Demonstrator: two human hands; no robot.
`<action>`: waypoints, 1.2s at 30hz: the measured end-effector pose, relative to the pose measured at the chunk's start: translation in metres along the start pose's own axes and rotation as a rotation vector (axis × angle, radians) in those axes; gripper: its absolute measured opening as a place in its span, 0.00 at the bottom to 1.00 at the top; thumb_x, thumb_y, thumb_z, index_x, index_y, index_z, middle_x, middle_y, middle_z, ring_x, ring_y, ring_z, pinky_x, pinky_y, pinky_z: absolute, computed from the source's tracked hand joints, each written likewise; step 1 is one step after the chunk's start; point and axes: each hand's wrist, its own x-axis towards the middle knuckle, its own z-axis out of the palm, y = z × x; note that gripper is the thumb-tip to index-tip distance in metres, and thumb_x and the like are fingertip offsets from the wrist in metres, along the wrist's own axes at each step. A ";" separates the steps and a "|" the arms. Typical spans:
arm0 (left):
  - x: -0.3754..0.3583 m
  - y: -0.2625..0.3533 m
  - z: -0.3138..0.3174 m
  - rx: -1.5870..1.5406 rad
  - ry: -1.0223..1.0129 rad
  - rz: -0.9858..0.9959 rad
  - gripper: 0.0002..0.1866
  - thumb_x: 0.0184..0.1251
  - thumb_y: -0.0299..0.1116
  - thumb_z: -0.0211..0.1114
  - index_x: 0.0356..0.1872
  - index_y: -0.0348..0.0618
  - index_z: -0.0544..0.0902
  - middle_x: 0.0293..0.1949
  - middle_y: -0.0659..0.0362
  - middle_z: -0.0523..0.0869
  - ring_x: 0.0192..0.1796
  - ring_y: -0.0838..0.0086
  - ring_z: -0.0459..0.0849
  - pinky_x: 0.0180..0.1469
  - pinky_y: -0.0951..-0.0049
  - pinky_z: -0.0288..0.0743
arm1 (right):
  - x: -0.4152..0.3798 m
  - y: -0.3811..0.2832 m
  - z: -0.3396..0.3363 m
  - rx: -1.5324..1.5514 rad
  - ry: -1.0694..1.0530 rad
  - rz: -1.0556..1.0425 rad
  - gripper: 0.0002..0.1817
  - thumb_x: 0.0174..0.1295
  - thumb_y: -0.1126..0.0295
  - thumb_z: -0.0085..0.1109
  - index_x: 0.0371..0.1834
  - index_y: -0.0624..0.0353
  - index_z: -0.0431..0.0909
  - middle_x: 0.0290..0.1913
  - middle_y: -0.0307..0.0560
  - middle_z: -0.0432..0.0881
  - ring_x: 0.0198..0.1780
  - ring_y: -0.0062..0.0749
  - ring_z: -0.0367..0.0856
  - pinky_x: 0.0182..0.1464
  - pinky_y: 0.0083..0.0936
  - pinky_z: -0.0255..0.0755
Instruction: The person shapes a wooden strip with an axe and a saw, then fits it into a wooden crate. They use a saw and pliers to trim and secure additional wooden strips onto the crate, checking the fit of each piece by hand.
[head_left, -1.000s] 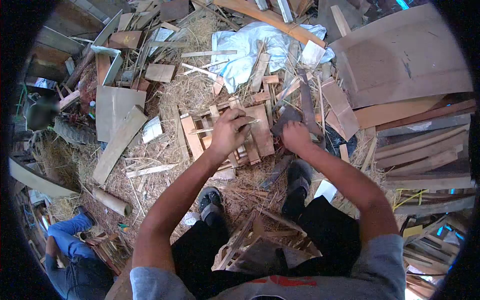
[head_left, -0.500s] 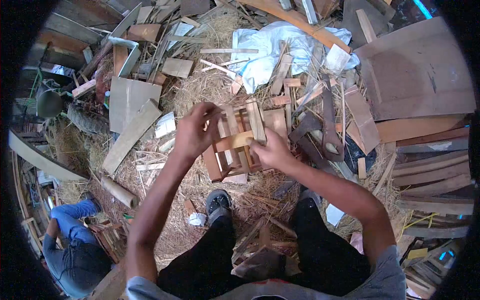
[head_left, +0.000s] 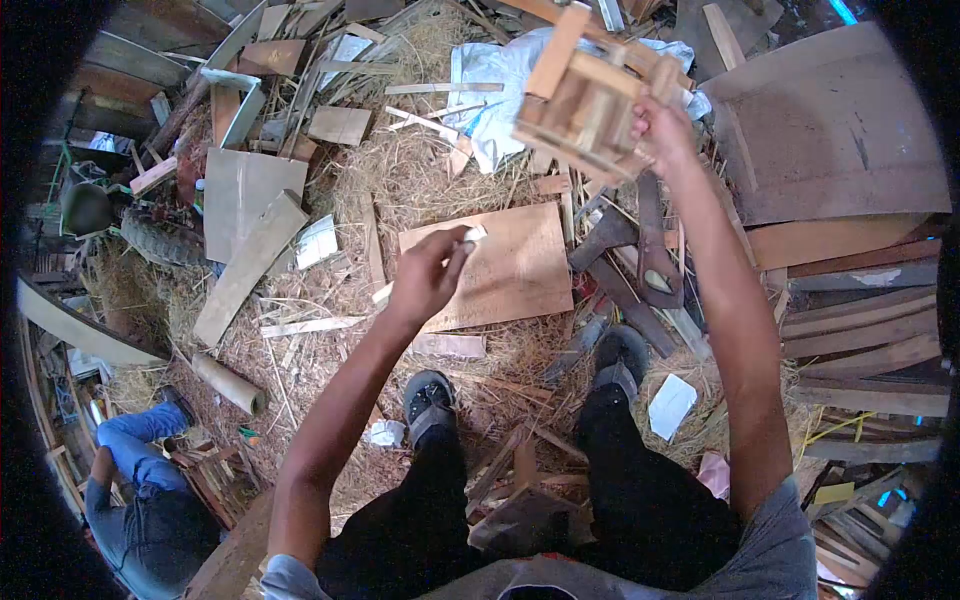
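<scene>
My right hand [head_left: 662,128] holds a small slatted wooden crate [head_left: 590,95] raised high at the upper middle of the head view, gripping its right side. My left hand [head_left: 428,272] hovers lower, over a flat plywood board [head_left: 510,270] lying on the straw. Its fingertips pinch a small pale object that is too small to identify. My two shoes [head_left: 430,400] stand on straw just below the board.
Straw and scattered wood offcuts cover the ground. A machete-like blade [head_left: 652,250] lies right of the board. Large boards [head_left: 830,130] are stacked at the right, a white plastic sheet [head_left: 500,80] lies beyond. Another person in jeans [head_left: 130,480] crouches at the lower left by a cardboard tube [head_left: 225,382].
The crate was held in both hands over the board; now my right hand alone has lifted it up and to the right. My left hand has let go and dropped toward the board.
</scene>
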 end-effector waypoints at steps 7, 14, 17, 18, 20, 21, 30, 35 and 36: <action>0.014 -0.052 0.059 0.261 -0.168 0.242 0.14 0.66 0.30 0.65 0.52 0.45 0.83 0.44 0.50 0.82 0.47 0.53 0.82 0.48 0.57 0.77 | 0.035 0.017 -0.065 -0.590 0.208 -0.247 0.13 0.70 0.68 0.59 0.49 0.67 0.76 0.31 0.48 0.79 0.31 0.36 0.80 0.38 0.34 0.76; 0.027 -0.073 0.077 0.434 -0.095 0.339 0.16 0.66 0.36 0.64 0.55 0.50 0.81 0.45 0.56 0.82 0.52 0.58 0.80 0.52 0.57 0.74 | -0.148 0.079 -0.091 -1.144 0.075 -0.670 0.14 0.69 0.69 0.59 0.51 0.68 0.74 0.47 0.59 0.79 0.50 0.51 0.79 0.55 0.38 0.71; 0.029 -0.084 0.085 0.442 -0.092 0.310 0.15 0.64 0.36 0.65 0.52 0.50 0.81 0.46 0.56 0.82 0.52 0.58 0.80 0.53 0.57 0.73 | -0.198 0.124 -0.120 -1.275 -0.061 -0.696 0.20 0.66 0.68 0.61 0.57 0.67 0.71 0.51 0.60 0.77 0.52 0.56 0.76 0.57 0.44 0.70; 0.029 -0.084 0.087 0.446 -0.099 0.299 0.15 0.64 0.36 0.65 0.51 0.49 0.81 0.46 0.57 0.82 0.52 0.58 0.80 0.53 0.57 0.73 | -0.214 0.132 -0.119 -1.352 -0.099 -0.650 0.22 0.65 0.67 0.62 0.58 0.66 0.71 0.52 0.60 0.76 0.53 0.56 0.75 0.57 0.45 0.70; 0.030 -0.085 0.090 0.401 -0.092 0.265 0.14 0.63 0.36 0.66 0.49 0.48 0.81 0.45 0.56 0.82 0.52 0.58 0.80 0.54 0.56 0.72 | -0.221 0.142 -0.119 -1.504 -0.149 -0.564 0.26 0.64 0.66 0.63 0.62 0.66 0.69 0.55 0.61 0.74 0.55 0.57 0.74 0.58 0.47 0.69; 0.030 -0.089 0.092 0.380 -0.088 0.247 0.13 0.63 0.36 0.66 0.48 0.48 0.81 0.45 0.56 0.82 0.52 0.58 0.80 0.54 0.56 0.72 | -0.219 0.144 -0.121 -1.579 -0.156 -0.524 0.27 0.64 0.65 0.63 0.63 0.66 0.68 0.57 0.62 0.73 0.56 0.57 0.74 0.59 0.47 0.69; 0.020 -0.082 0.103 0.145 0.114 0.200 0.10 0.56 0.28 0.70 0.39 0.43 0.83 0.41 0.54 0.84 0.45 0.54 0.81 0.49 0.56 0.73 | -0.214 0.125 -0.114 -1.456 -0.217 -0.310 0.28 0.71 0.63 0.54 0.68 0.70 0.62 0.59 0.69 0.71 0.57 0.68 0.75 0.58 0.51 0.71; 0.021 -0.082 0.102 0.146 0.130 0.203 0.09 0.54 0.27 0.71 0.37 0.44 0.85 0.38 0.54 0.84 0.41 0.55 0.82 0.47 0.56 0.74 | -0.218 0.083 -0.079 -1.121 -0.181 -0.140 0.27 0.75 0.61 0.49 0.70 0.69 0.61 0.51 0.67 0.79 0.51 0.57 0.81 0.55 0.43 0.73; 0.022 -0.082 0.102 0.134 0.132 0.206 0.08 0.54 0.26 0.71 0.37 0.44 0.85 0.37 0.54 0.84 0.41 0.55 0.82 0.46 0.56 0.75 | -0.223 0.079 -0.064 -1.041 -0.157 -0.111 0.27 0.75 0.61 0.49 0.69 0.69 0.62 0.47 0.64 0.81 0.48 0.53 0.81 0.53 0.41 0.74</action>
